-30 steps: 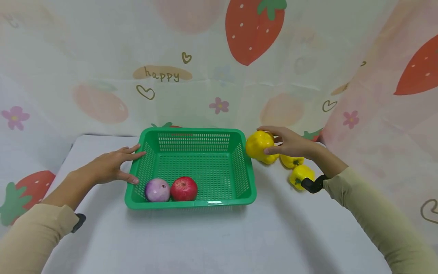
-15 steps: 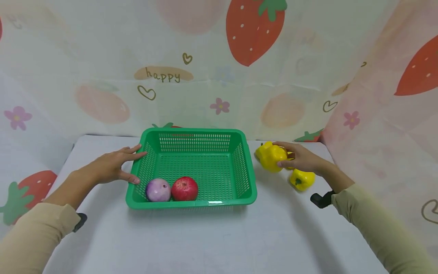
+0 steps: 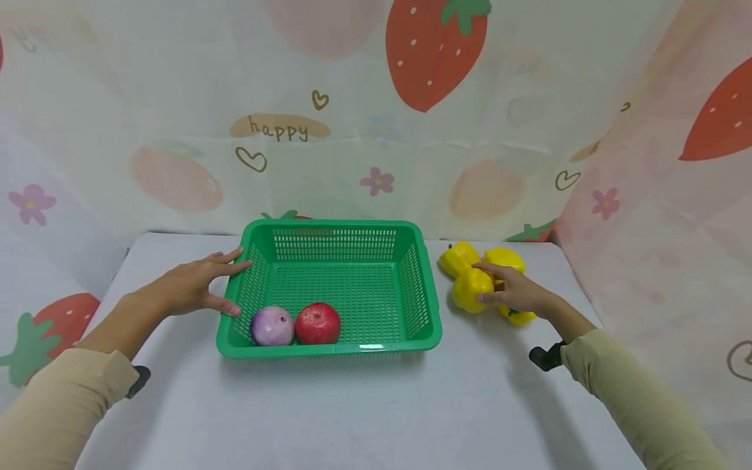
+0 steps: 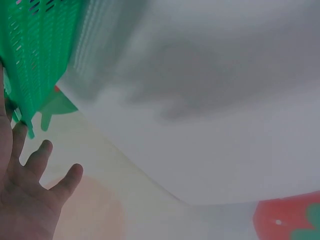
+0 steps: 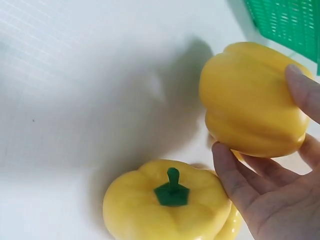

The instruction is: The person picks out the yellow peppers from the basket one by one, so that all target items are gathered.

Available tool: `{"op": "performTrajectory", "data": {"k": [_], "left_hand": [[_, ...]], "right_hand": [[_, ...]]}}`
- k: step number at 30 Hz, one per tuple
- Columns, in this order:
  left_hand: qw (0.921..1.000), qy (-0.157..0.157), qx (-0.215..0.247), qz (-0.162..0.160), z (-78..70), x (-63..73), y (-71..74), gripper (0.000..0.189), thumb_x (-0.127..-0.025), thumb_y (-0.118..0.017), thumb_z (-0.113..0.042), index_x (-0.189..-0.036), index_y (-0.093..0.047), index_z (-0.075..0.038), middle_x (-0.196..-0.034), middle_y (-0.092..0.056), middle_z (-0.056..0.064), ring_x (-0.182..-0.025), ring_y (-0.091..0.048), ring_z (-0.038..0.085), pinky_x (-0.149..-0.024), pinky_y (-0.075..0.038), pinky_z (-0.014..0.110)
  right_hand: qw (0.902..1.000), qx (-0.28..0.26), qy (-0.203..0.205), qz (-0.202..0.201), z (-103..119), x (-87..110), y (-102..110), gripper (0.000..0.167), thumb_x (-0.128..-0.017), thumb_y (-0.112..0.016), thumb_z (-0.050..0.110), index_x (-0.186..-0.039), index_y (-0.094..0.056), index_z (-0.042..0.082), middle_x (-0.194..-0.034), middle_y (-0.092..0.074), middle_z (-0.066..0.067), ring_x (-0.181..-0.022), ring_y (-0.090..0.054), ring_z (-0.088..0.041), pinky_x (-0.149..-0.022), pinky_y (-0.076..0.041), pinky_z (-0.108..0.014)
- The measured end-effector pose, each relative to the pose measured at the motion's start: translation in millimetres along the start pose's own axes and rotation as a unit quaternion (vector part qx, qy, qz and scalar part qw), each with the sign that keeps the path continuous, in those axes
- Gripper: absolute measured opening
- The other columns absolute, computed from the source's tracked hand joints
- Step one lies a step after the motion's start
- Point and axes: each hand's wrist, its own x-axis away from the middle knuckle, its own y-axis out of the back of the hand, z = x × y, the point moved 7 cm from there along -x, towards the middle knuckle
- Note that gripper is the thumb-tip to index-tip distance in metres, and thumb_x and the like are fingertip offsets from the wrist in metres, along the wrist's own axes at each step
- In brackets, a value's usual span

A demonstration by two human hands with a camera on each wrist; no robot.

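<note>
My right hand [image 3: 519, 288] grips a yellow bell pepper [image 3: 472, 290] between thumb and fingers, to the right of the green basket [image 3: 436, 326]. In the right wrist view the held pepper lies on its side, its shadow falling on the cloth beside it. Just below it there, another yellow bell pepper [image 5: 130, 200] shows a green stem, close to my fingers. My left hand [image 3: 190, 285] rests spread, fingers fairly straight, on the basket's left rim. Inside the basket sit a red pomegranate [image 3: 318, 324] and a round purple fruit or vegetable [image 3: 273, 326], side by side at the front left.
Around the held pepper are more yellow bell peppers: one behind it to the left [image 3: 460, 258], one at the back right [image 3: 505, 258], and one partly hidden under my hand [image 3: 518, 317]. A white cloth [image 3: 352, 411] covers the table. A printed curtain [image 3: 376, 130] hangs behind.
My right hand has carried the yellow bell pepper away from the basket's right rim, rightward, then down and toward the front among the others. My left hand stays on the rim.
</note>
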Motion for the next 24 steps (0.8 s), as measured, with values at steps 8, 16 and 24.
{"op": "performTrajectory", "data": {"k": [8, 16, 24], "left_hand": [[0.9999, 0.003, 0.012, 0.001, 0.2, 1.5, 0.1, 0.101, -0.073, -0.081, -0.056, -0.153, -0.039, -0.011, -0.162, -0.022, 0.02, -0.143, -0.022, 0.052, -0.102, -0.033, 0.074], [0.9999, -0.003, 0.013, -0.002, -0.4, 2.0, 1.2, 0.1, -0.074, -0.08, -0.056, -0.153, -0.039, -0.011, -0.162, -0.022, 0.019, -0.144, -0.021, 0.051, -0.103, -0.033, 0.074], [0.9999, -0.005, 0.014, 0.001, 0.2, 2.0, 0.6, 0.101, -0.074, -0.08, -0.056, -0.153, -0.038, -0.01, -0.163, -0.022, 0.02, -0.144, -0.021, 0.052, -0.101, -0.033, 0.074]], "right_hand": [[0.9998, -0.004, -0.014, 0.011, -4.9, -2.7, -4.8, 0.074, -0.095, -0.07, 0.03, -0.154, -0.031, 0.007, -0.147, -0.04, -0.025, -0.124, -0.043, -0.039, -0.108, -0.035, -0.06], [0.9995, -0.012, -0.025, 0.016, -8.0, -5.5, -9.0, 0.074, -0.095, -0.07, 0.027, -0.155, -0.031, 0.008, -0.151, -0.035, -0.026, -0.127, -0.039, -0.041, -0.11, -0.03, -0.065], [0.9997, 0.0, -0.018, 0.016, -3.3, -5.6, -13.3, 0.076, -0.094, -0.07, 0.026, -0.155, -0.03, 0.006, -0.154, -0.03, -0.028, -0.135, -0.033, -0.047, -0.112, -0.023, -0.069]]}}
